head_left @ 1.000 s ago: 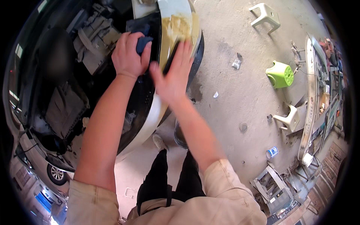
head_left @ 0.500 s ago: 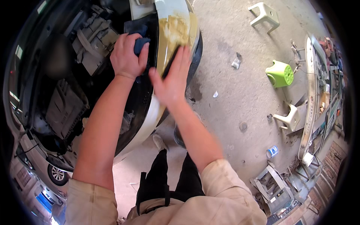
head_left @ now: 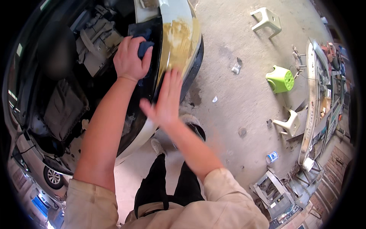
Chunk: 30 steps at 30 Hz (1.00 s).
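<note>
The right hand point(head_left: 166, 104) is laid flat at the lower end of the yellowish patch point(head_left: 179, 34) on the pale car panel point(head_left: 170, 10); its fingers are stretched and close together, the thumb set wide. A dark pad point(head_left: 161, 79) is partly seen beside them, but whether it is gripped cannot be told. By the left hand point(head_left: 131, 61), a dark blue wad point(head_left: 145, 49) is held between bent fingers and thumb, near the black trim point(head_left: 154, 63). For good work, the pad should be laid flat along the curve, with pressure evenly spread. No writing can be read on the panel; on the blue-and-white can point(head_left: 272, 157), the print is too small
</note>
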Available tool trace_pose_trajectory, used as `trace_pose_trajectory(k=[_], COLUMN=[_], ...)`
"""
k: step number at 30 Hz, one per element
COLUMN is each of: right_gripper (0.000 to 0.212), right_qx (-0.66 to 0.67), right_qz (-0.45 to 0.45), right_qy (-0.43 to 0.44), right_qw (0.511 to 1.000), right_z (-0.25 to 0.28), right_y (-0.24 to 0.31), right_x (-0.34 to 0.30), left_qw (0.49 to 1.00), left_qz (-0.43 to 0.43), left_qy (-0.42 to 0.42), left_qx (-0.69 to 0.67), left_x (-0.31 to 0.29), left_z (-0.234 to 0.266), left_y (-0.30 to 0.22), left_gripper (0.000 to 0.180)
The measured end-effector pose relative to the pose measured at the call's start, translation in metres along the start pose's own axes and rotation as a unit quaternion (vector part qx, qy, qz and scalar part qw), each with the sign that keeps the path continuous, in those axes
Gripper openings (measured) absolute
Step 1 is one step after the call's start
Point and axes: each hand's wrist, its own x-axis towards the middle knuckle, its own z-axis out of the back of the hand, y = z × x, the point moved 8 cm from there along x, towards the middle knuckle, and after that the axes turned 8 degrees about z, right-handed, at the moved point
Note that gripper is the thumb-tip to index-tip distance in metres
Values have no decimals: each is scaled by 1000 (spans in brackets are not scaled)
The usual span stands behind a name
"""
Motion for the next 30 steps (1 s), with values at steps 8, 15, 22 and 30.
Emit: trace_pose_trajectory(k=[8, 15, 22, 30], right_gripper=[110, 108, 90, 28], right_qx=[-83, 24, 24, 18], right_qz=[-12, -3, -71, -172], right_qy=[1, 39, -10, -31], right_qw=[996, 999, 997, 985], right_z=[6, -9, 11, 58], right_y=[-24, 16, 16, 14], right_x=[74, -59, -51, -42], left_qw=[1000, 1000, 1000, 1000], left_qz=[10, 0, 2, 1], left_qy=[2, 2, 10, 11], left_qx=[0, -1, -2, -15], left_x=[-6, -2, -3, -3], left_z=[-5, -3, -3, -3], left_y=[1, -4, 0, -2], left_gripper=[24, 24, 25, 25])
